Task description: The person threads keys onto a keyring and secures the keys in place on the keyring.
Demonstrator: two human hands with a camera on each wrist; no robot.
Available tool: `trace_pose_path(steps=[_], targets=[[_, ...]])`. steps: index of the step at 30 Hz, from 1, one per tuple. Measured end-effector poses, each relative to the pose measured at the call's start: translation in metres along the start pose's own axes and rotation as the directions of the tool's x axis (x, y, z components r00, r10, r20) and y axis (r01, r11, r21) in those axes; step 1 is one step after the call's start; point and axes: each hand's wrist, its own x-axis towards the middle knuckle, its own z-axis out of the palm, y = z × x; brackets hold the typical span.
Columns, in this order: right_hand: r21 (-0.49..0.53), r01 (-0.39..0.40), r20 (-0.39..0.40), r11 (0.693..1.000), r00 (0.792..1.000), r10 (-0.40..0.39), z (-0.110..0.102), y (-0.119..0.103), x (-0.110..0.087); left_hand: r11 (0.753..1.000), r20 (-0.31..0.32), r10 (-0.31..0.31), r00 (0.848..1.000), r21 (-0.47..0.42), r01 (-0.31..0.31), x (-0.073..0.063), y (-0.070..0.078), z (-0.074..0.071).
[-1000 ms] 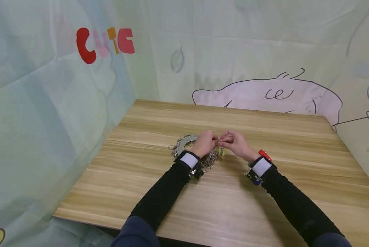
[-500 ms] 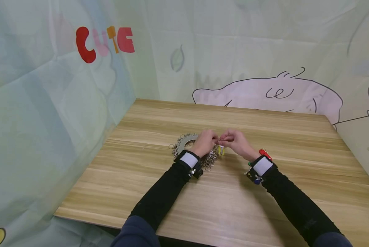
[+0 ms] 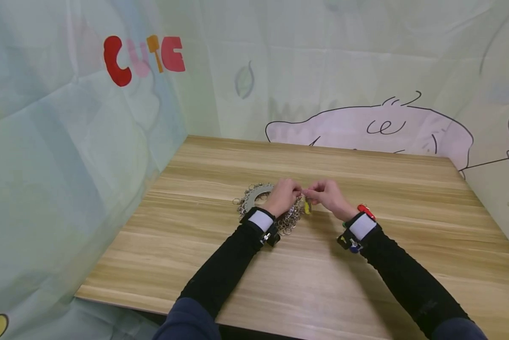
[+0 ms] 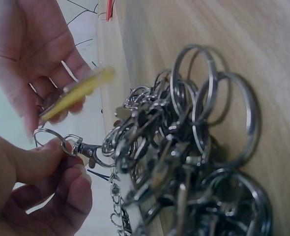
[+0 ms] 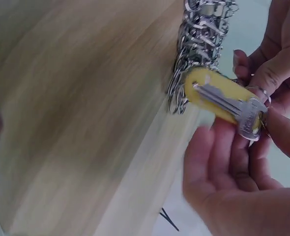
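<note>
Little has been shifted since the earlier frames: both hands are kept together over the heap of key rings [image 3: 275, 208] near the middle of the bench [image 3: 322, 283]. A small ring with a clasp [image 4: 69, 144] is pinched in the left hand [image 3: 285, 196]. A key with a yellow tag [image 5: 223, 101] is held in the curled fingers of the right hand [image 3: 328, 194], just above the heap.
</note>
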Motion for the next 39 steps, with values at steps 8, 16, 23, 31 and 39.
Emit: trace_pose_path(steps=[8,16,23,31,39], targets=[[0.144,-0.056,0.092,0.988,0.995,0.043,0.0004,0.0023,-0.0001,1.0,-0.005,-0.006,1.0,-0.007,0.006,-0.0005,-0.0003,-0.0002],[0.279,-0.141,0.213,0.95,0.974,0.082,0.0028,0.0014,-0.0034,1.0,-0.001,-0.028,1.0,0.008,0.028,0.0003,0.0005,-0.0004],[0.277,-0.134,0.237,0.952,0.969,0.067,0.0028,0.0024,-0.0052,1.0,-0.009,-0.018,1.0,0.025,0.019,-0.0002,0.001,0.0],[0.255,-0.078,0.182,0.964,0.983,0.031,0.006,0.005,-0.0049,0.998,-0.009,0.008,1.0,0.069,-0.007,-0.0008,0.0017,0.0009],[0.226,-0.021,0.149,0.974,0.989,-0.014,0.005,0.0051,-0.0049,0.996,0.002,0.017,1.0,0.089,-0.017,0.0007,0.0023,0.0003]])
